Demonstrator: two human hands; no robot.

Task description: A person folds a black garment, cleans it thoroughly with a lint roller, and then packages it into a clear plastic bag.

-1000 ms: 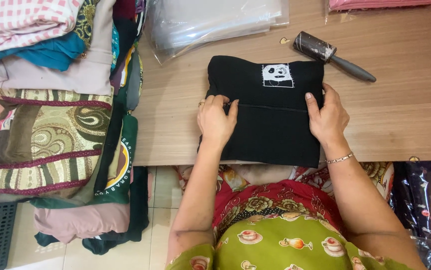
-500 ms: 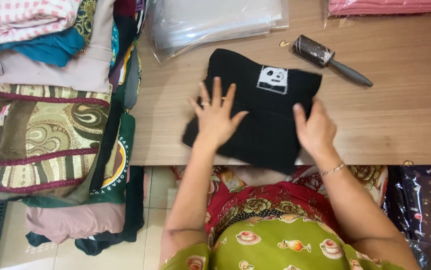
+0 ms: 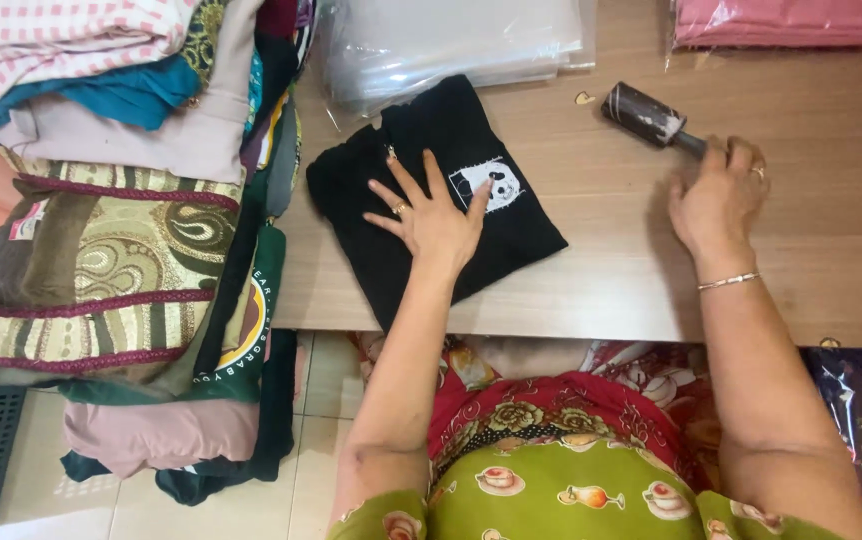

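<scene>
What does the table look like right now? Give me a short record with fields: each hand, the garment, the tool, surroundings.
left hand: flat, fingers spread, pressing on the folded black garment
right hand: closing around the handle of the lint roller
garment: folded, lying at an angle, white panda patch facing up
surface: wooden table
surroundings: stack of clear plastic bags behind the garment; pile of folded clothes beside it

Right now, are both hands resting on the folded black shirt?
No: only the left hand lies flat on the folded black shirt; the right hand is over at the lint roller handle.
</scene>
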